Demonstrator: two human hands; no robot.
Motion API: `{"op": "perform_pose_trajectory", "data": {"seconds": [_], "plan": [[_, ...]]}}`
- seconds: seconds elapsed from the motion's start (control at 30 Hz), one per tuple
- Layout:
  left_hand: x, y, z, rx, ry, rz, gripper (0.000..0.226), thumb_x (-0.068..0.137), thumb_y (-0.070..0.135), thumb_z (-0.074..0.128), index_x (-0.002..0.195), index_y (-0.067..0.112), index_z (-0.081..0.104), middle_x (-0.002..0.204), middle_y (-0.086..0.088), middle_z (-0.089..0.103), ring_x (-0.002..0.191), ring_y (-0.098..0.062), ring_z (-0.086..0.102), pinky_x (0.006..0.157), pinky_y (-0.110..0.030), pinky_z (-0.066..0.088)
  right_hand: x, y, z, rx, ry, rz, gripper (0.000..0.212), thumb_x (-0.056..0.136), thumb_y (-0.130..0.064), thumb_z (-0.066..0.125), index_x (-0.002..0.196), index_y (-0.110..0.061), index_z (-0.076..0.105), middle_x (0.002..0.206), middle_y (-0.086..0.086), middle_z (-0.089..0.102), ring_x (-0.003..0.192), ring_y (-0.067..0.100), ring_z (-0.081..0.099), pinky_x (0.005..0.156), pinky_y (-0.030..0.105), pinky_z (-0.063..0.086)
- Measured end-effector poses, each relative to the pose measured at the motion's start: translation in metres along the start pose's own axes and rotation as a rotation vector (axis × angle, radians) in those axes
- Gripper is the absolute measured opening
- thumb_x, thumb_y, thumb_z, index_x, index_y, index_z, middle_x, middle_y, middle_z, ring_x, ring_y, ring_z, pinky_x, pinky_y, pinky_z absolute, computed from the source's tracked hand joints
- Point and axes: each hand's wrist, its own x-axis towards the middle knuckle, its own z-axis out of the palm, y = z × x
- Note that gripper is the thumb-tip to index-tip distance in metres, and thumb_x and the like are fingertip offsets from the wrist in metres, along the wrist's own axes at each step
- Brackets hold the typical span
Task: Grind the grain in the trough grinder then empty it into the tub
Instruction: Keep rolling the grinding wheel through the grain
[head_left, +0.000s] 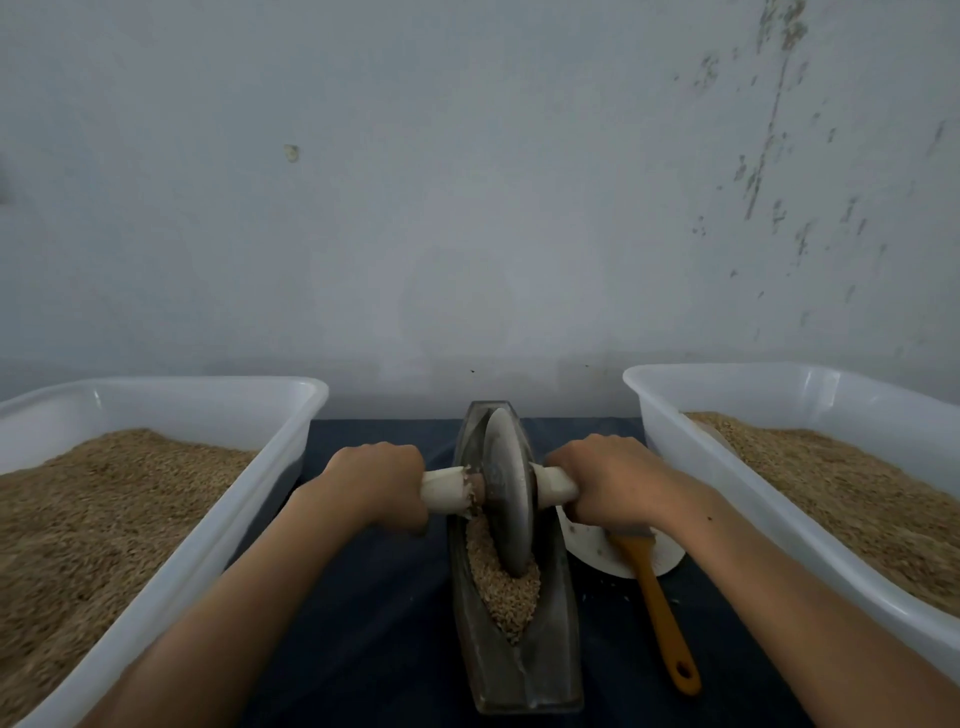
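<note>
In the head view, a boat-shaped trough grinder (511, 670) lies lengthwise at the bottom centre of the frame on a dark blue worktop (374, 597), its far tip pointing toward the pale wall (467, 182) that fills the upper half. A grey grinding wheel (508, 493) stands upright in the trough, its lower edge sunk in the grain (501, 587) heaped in the near part of the channel. A pale axle handle sticks out from each side of the wheel: the left hand (376, 480) is clenched round the left handle (441, 488), and the right hand (615, 480) is clenched round the right handle (556, 486). At the left edge of the frame stands a translucent white tub (260, 478) filled with brown grain, and a second tub (670, 452) of the same kind stands at the right edge, also holding grain. Just right of the trough, partly under the right wrist, lies a white plate (660, 564) with an orange-handled brush (662, 618) resting across it, its handle pointing toward the bottom of the frame
</note>
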Motion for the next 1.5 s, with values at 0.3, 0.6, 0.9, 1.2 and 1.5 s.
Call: {"op": "perform_pose_trajectory", "data": {"seconds": [0.3, 0.6, 0.9, 1.2, 1.5], "plan": [[0.003, 0.002, 0.007, 0.024, 0.240, -0.014, 0.027, 0.080, 0.037, 0.061, 0.103, 0.024, 0.059, 0.089, 0.004, 0.060, 0.077, -0.015, 0.054, 0.065, -0.028, 0.037, 0.003, -0.002, 0.014, -0.048, 0.247, 0.024, 0.012, 0.088, -0.022, 0.053, 0.089, -0.029, 0.043, 0.084, -0.006, 0.060, 0.080, 0.020, 0.060, 0.063, 0.031, 0.038], [0.004, 0.003, 0.009, 0.013, 0.243, -0.001, 0.028, 0.082, 0.035, 0.060, 0.105, 0.021, 0.059, 0.093, 0.003, 0.062, 0.084, -0.016, 0.059, 0.066, -0.028, 0.037, 0.002, 0.000, 0.011, -0.079, 0.204, 0.018, 0.016, 0.086, -0.022, 0.055, 0.086, -0.030, 0.041, 0.075, -0.007, 0.050, 0.070, 0.017, 0.050, 0.057, 0.029, 0.030], [0.003, -0.001, 0.003, -0.022, 0.043, 0.024, 0.045, 0.074, 0.040, 0.069, 0.112, 0.020, 0.057, 0.084, 0.006, 0.052, 0.076, -0.013, 0.051, 0.066, -0.028, 0.039, 0.002, 0.003, 0.000, -0.003, -0.017, -0.014, 0.018, 0.080, -0.023, 0.062, 0.096, -0.029, 0.059, 0.085, -0.007, 0.062, 0.078, 0.013, 0.059, 0.055, 0.023, 0.035], [0.003, 0.003, 0.009, -0.005, 0.326, 0.012, 0.022, 0.082, 0.038, 0.058, 0.100, 0.024, 0.058, 0.089, 0.004, 0.061, 0.078, -0.015, 0.055, 0.065, -0.028, 0.037, 0.007, 0.003, 0.024, -0.052, 0.341, 0.005, 0.020, 0.090, -0.025, 0.053, 0.088, -0.032, 0.034, 0.087, -0.006, 0.062, 0.079, 0.017, 0.059, 0.063, 0.030, 0.034], [0.001, 0.003, 0.003, -0.002, 0.118, -0.004, 0.036, 0.079, 0.038, 0.065, 0.108, 0.019, 0.057, 0.082, 0.005, 0.052, 0.075, -0.014, 0.052, 0.068, -0.027, 0.040, 0.005, 0.005, 0.012, -0.019, 0.136, -0.004, 0.015, 0.084, -0.025, 0.059, 0.088, -0.034, 0.047, 0.079, -0.011, 0.053, 0.074, 0.012, 0.052, 0.058, 0.026, 0.032]]}}
